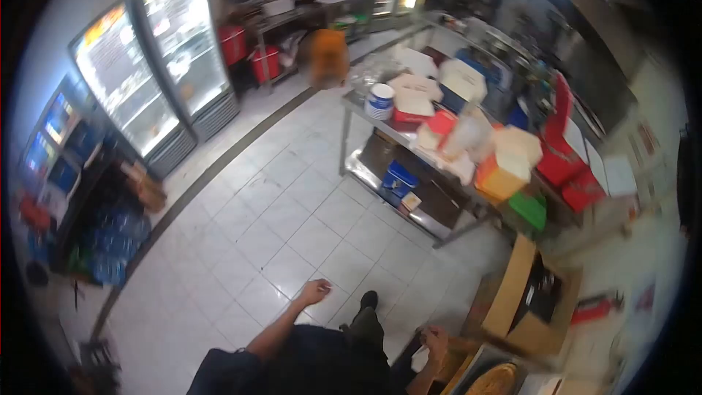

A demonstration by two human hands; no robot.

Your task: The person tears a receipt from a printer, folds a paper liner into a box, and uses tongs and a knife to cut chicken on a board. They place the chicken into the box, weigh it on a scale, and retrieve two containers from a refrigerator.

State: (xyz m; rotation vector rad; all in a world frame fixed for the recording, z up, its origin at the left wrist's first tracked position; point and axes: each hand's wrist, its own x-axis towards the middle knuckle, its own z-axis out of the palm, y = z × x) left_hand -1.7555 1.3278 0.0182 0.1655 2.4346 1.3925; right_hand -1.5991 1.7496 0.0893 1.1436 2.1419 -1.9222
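My left hand (316,291) is held out over the white tiled floor (281,208), its fingers curled together; whatever may be between them is too small to name. At the lower right, my right hand (435,340) has bent fingers beside my dark clothing, and its contents cannot be made out. Close to that hand, a tray with round yellow-brown food (493,380) stands at the bottom edge. One dark shoe (369,298) shows between my hands.
A metal table (344,135) holds food boxes (462,82) and a white-blue tub (380,101). An open cardboard box (510,285) and a fire extinguisher (596,309) are at right. Lit fridges (124,77) and water bottles (113,249) line the left. A person in orange (329,55) is farther back.
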